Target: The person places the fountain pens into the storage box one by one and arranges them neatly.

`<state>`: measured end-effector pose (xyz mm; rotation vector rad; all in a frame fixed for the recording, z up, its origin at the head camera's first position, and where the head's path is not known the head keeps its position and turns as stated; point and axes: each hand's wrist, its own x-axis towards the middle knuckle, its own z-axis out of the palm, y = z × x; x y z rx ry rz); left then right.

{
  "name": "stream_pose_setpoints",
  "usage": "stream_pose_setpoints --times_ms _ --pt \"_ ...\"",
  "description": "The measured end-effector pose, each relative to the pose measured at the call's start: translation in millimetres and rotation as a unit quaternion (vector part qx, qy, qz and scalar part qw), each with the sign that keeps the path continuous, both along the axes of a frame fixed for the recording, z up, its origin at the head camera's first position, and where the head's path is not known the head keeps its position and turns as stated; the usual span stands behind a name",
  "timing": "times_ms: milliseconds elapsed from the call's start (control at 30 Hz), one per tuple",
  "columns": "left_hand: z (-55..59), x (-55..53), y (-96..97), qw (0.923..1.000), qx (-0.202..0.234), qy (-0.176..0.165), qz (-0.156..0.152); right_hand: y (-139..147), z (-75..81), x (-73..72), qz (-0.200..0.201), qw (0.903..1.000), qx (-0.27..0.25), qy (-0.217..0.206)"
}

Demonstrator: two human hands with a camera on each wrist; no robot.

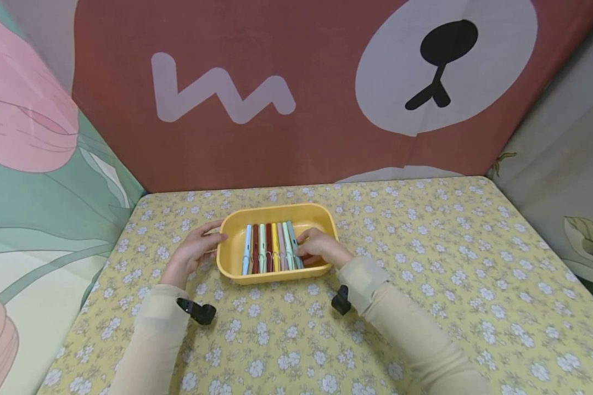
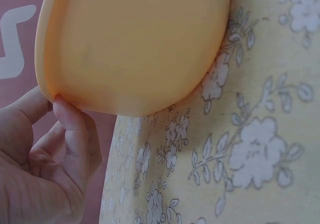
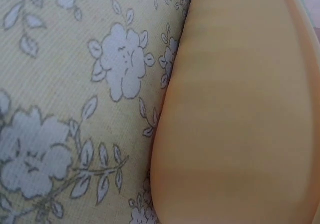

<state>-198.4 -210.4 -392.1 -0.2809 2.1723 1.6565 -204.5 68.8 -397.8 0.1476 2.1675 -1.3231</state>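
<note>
A yellow tray (image 1: 272,279) with rounded corners holds several pens standing side by side in a row. From left to right come a light blue pen (image 1: 247,249), dark red, pale green and yellow ones, then a blue-grey pen (image 1: 293,241) at the right end. At the tray's left end, my left hand (image 1: 196,248) pinches the rim; the left wrist view shows its fingertips at the tray edge. My right hand (image 1: 317,245) reaches inside the tray's right end, its fingertips against the blue-grey pen. Whether they grip it is hidden. No right hand shows in the right wrist view.
A yellow floral cloth (image 1: 425,274) covers the table under the tray. Behind it hangs a red-brown printed fabric (image 1: 321,148), with more printed fabric on both sides. Each wrist wears a small black camera (image 1: 202,314).
</note>
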Motion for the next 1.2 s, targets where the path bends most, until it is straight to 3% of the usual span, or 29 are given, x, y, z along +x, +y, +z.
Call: stream_pose_setpoints --times_ms 833,1000,1200 --pt "-0.5 -2.6 0.1 1.0000 0.002 -0.004 0.002 -1.5 1.1 2.1 -0.007 0.9998 0.010 0.012" --pt "0.7 -2.5 0.7 1.0000 -0.001 -0.003 0.002 -1.1 1.1 1.2 -0.004 0.9993 0.017 0.033" --pt "1.2 -2.6 2.1 0.9998 -0.017 0.008 0.002 -1.5 2.1 -3.6 -0.035 0.9975 -0.018 0.058"
